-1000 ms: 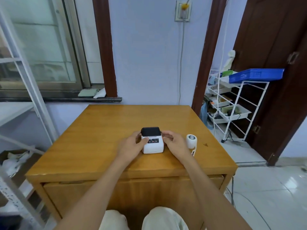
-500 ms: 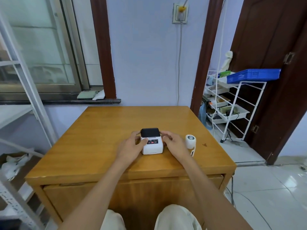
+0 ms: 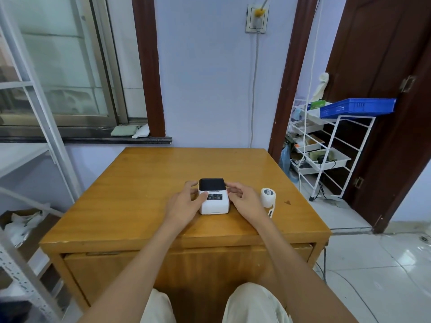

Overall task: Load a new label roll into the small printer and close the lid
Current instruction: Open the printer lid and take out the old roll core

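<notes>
A small white printer (image 3: 215, 202) with a black lid, which lies shut, stands on the wooden table (image 3: 140, 206) near its front middle. My left hand (image 3: 185, 206) grips the printer's left side, thumb on its front corner. My right hand (image 3: 245, 199) rests against the printer's right side, fingers curled at the lid's edge. A white label roll (image 3: 267, 197) stands upright on the table just right of my right hand, a strip of labels trailing down toward me.
A white wire rack (image 3: 326, 155) with trays and a blue basket (image 3: 356, 107) stands to the right of the table by a dark door. A metal shelf frame (image 3: 42, 108) is on the left. A cable hangs from a wall socket (image 3: 256, 18).
Both hands have stayed on the printer's sides. The right hand's fingers have shifted slightly at the lid's edge. The view has tilted a little.
</notes>
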A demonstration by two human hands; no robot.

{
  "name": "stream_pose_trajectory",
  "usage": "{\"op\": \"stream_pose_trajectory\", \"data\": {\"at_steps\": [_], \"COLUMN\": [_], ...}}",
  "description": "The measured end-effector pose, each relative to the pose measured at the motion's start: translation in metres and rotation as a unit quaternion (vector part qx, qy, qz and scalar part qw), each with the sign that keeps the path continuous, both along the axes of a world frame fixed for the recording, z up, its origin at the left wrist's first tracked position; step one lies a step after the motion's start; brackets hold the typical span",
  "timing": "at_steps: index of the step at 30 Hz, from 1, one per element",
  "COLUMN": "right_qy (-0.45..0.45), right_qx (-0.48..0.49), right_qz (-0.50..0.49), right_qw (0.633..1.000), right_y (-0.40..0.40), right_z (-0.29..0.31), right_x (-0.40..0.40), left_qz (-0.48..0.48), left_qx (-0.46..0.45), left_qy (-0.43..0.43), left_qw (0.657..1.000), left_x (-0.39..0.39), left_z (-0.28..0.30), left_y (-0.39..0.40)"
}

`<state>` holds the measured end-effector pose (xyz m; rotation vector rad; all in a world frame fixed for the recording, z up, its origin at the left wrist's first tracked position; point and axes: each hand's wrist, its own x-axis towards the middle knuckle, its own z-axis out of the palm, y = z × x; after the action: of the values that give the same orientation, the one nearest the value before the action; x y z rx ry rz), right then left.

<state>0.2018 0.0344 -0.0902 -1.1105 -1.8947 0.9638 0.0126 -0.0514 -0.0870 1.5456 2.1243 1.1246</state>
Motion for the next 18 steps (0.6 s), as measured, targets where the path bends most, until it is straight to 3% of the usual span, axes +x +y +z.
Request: {"op": "stream_pose_trajectory", "data": {"at_steps": [8, 18], "right_qy": [0.019, -0.012], "right_qx": [0.011, 0.032], "right_qz": [0.066, 0.073], "right_qw": [0.998, 0.997], "right_y": [-0.0006, 0.0063], "right_z": [-0.0006, -0.0053], "right_x": [-0.0022, -0.0034], "left_qz": [-0.012, -0.045], "left_qx": [0.002, 0.012], "left_qy": [-0.006, -0.118], "left_qw": [1.0, 0.992], "left_x": [-0.0013, -0.0098], "left_z": [-0.0008, -0.0055], "left_y": [-0.0015, 0.0008]}}
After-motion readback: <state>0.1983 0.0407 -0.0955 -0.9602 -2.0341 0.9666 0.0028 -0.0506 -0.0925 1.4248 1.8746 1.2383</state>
